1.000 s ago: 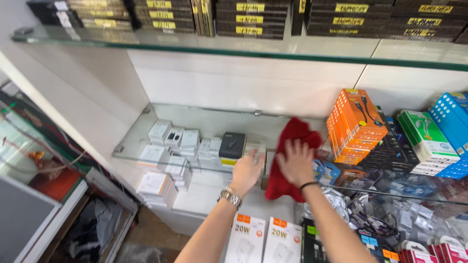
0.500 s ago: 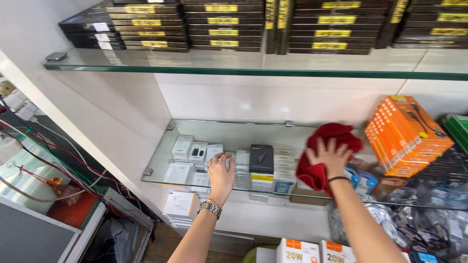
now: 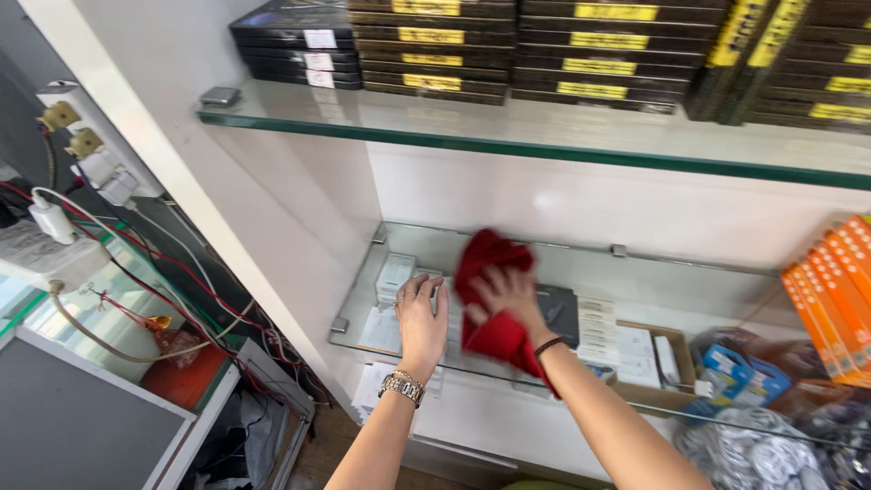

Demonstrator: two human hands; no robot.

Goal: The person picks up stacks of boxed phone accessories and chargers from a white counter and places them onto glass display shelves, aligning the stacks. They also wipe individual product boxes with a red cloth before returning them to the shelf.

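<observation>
Cloth red, bunched under my right hand, palm down and fingers spread, pressing it onto the glass shelf. Long axis runs 11 to 5, tail hanging off the front edge (near my wrist). Left hand lies flat and open at 9 o'clock, just beside it, on small white boxes.
</observation>
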